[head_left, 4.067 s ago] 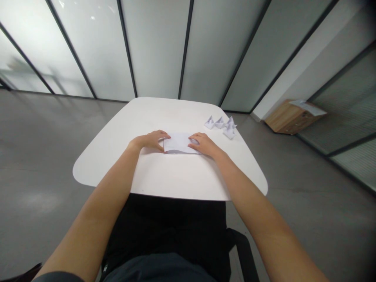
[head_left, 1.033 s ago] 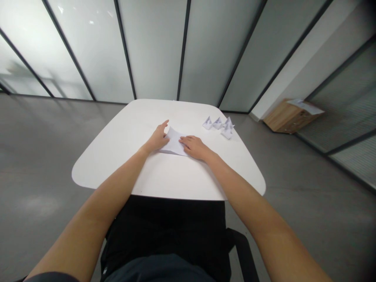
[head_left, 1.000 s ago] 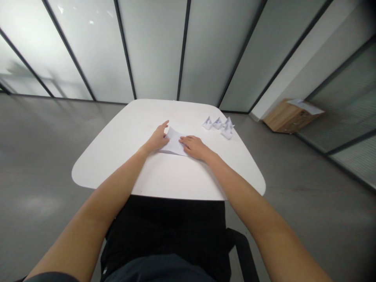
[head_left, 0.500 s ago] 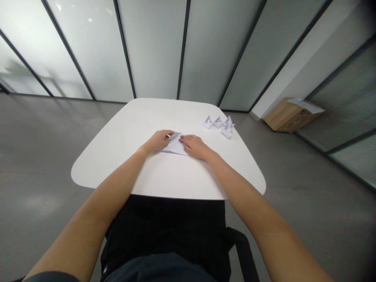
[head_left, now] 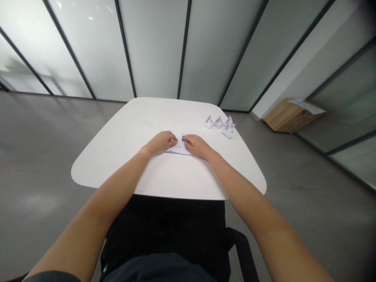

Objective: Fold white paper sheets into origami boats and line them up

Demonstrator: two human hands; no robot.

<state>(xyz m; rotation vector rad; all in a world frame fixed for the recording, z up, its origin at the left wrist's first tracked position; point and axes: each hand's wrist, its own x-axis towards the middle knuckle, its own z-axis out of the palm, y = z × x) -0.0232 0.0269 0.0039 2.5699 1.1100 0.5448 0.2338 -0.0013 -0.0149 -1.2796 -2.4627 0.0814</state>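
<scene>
A folded sheet of white paper [head_left: 179,149] lies near the middle of the table, partly covered by both hands. My left hand [head_left: 162,142] is curled over the paper's left part, with its thumb and fingers closed on a folded flap. On the right part rests my right hand [head_left: 198,145], its bent fingers gripping the paper and its fingertips close to those of the left. Several folded white paper boats [head_left: 218,122] stand together at the right side of the table; the two hands are apart from them.
The white table [head_left: 117,156] has rounded corners, and its front edge is close to my lap. A black chair armrest [head_left: 239,243] is below on the right. A wooden box [head_left: 290,115] stands on the floor by the frosted glass wall [head_left: 155,47].
The raised flap of the paper has been folded down toward the middle. My left hand has moved slightly right, closer to my right hand, which has shifted a little right.
</scene>
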